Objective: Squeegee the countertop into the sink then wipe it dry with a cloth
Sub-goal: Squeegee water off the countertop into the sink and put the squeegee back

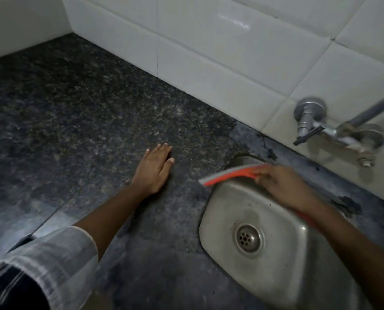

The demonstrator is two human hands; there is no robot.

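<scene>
A dark speckled granite countertop [79,113] runs from the left corner to a small steel sink [229,204] set in at the right. My right hand [282,186] is shut on an orange squeegee [231,174] with a grey blade, held over the sink's far left rim. The blade's tip reaches just past the rim onto the counter. Its handle shows orange under my wrist. My left hand [153,168] lies flat on the counter left of the sink, fingers together, holding nothing. No cloth is in view.
White wall tiles [209,52] back the counter. A metal tap [314,126] with pipework sticks out of the wall above the sink's far right. The sink's drain [248,239] sits in its middle. A seam in the counter runs at the lower left.
</scene>
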